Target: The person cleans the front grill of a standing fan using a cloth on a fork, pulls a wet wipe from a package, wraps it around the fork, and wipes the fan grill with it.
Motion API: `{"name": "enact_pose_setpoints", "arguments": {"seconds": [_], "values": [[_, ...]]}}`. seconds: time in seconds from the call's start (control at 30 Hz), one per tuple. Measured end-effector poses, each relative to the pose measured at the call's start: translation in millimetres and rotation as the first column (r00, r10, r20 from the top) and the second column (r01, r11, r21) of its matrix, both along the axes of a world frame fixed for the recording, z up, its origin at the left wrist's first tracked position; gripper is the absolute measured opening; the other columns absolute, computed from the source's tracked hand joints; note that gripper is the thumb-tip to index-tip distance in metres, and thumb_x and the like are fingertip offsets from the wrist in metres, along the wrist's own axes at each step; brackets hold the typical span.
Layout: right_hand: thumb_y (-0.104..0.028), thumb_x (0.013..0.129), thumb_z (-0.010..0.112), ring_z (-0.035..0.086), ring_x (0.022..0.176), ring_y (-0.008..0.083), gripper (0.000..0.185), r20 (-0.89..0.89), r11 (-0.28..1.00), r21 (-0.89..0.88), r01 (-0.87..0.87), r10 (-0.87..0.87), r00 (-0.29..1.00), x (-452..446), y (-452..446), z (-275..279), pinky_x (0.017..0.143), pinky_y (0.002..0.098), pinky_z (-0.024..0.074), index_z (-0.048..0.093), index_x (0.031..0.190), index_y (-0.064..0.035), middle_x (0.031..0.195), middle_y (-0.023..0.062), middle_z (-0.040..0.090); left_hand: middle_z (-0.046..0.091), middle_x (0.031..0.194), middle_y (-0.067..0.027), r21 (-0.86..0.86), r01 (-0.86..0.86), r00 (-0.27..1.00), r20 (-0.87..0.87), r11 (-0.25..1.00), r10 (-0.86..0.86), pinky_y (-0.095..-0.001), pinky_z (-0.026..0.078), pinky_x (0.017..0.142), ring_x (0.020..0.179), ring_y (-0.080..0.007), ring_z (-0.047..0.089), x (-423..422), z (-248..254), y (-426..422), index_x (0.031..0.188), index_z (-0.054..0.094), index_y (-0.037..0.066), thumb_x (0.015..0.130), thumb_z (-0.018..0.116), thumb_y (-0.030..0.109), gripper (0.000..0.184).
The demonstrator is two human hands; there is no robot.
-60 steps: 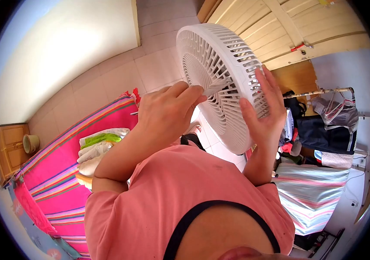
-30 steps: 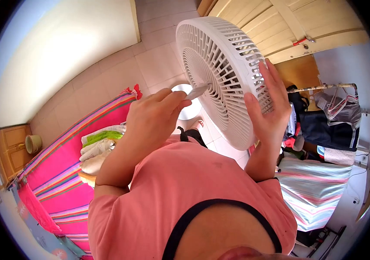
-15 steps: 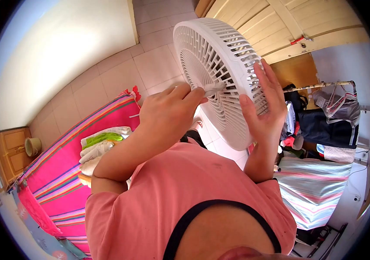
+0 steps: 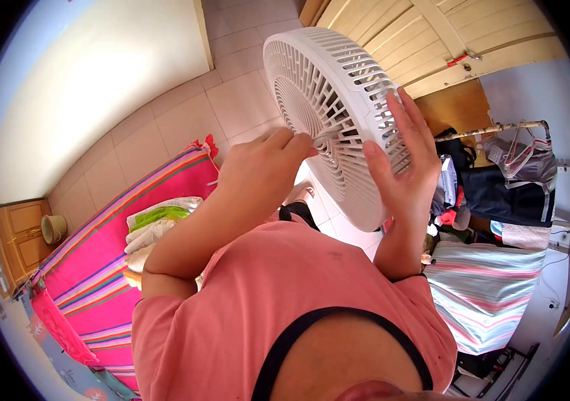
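Note:
A white round fan head (image 4: 338, 127) stands tilted before me, its slatted grille facing left. My left hand (image 4: 265, 164) pinches a thin whitish piece, perhaps a wipe, whose far end touches the slats near the grille's centre. Most of that piece is hidden by the fingers. On the fan's right rim rests my right hand (image 4: 408, 150), thumb and fingers spread around the edge and supporting it.
Left lies a bright pink striped cloth (image 4: 104, 267) with folded clothes (image 4: 158, 224) on it. A pot (image 4: 54, 229) is beside a wooden cabinet (image 4: 23, 234). Right are a clothes rack (image 4: 499, 128), a striped sheet (image 4: 485, 287) and a cream door (image 4: 425, 40).
My left hand drew back from the grille with the whitish piece, then returned to it. The fan head has shifted slightly left, and my right hand moved with it.

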State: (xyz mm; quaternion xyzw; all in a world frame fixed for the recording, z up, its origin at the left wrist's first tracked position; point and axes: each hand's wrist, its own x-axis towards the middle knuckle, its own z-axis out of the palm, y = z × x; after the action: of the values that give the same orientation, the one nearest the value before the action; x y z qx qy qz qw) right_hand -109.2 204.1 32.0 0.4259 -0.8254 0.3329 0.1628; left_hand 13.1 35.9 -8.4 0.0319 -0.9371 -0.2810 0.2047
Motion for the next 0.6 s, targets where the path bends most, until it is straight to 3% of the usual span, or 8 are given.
{"name": "enact_pose_setpoints", "arguments": {"seconds": [0.33,0.4,0.5,0.6], "values": [[-0.019,0.065,0.078,0.062,0.102,0.0349,0.060,-0.030,1.000,-0.002,-0.013,0.013,0.999,-2.4,3.1,-2.3,0.087,0.0394,0.0498,0.062,0.122,-0.0090,0.126,0.0183,0.057,0.056,0.070,-0.0062,0.015,-0.129,0.992,0.008,0.992,0.129,-0.0328,0.044,0.048,0.056,-0.0230,0.058,43.4,5.6,-5.5,0.092,0.063,0.006,0.076,0.068,0.004,0.016],[-0.019,0.065,0.078,0.062,0.102,0.0351,0.060,-0.034,1.000,0.000,-0.028,0.028,0.999,2.0,2.2,-2.5,0.086,0.0395,0.0499,0.062,0.122,-0.0088,0.127,0.0184,0.057,0.055,0.069,-0.0060,0.086,-0.052,0.996,-0.065,0.995,0.058,-0.0327,0.044,0.048,0.056,-0.0227,0.057,33.0,7.7,-2.2,0.092,0.064,0.005,0.076,0.069,0.003,0.017],[-0.019,0.066,0.078,0.061,0.103,0.0352,0.060,-0.044,1.000,0.002,-0.023,0.024,0.999,2.4,0.5,-1.6,0.086,0.0397,0.0503,0.062,0.122,-0.0087,0.127,0.0188,0.056,0.056,0.068,-0.0058,0.106,-0.014,0.999,-0.028,0.994,0.017,-0.0329,0.043,0.048,0.056,-0.0223,0.057,24.8,12.4,5.1,0.091,0.064,0.006,0.077,0.069,0.005,0.015],[-0.019,0.066,0.078,0.061,0.102,0.0352,0.060,-0.055,1.000,0.009,-0.013,0.013,0.998,2.7,3.0,-0.8,0.084,0.0396,0.0510,0.062,0.122,-0.0086,0.127,0.0192,0.056,0.056,0.069,-0.0053,0.050,-0.015,0.998,-0.061,0.999,0.018,-0.0332,0.043,0.047,0.056,-0.0221,0.057,17.3,12.2,4.6,0.093,0.064,0.007,0.078,0.069,0.008,0.015]]}}
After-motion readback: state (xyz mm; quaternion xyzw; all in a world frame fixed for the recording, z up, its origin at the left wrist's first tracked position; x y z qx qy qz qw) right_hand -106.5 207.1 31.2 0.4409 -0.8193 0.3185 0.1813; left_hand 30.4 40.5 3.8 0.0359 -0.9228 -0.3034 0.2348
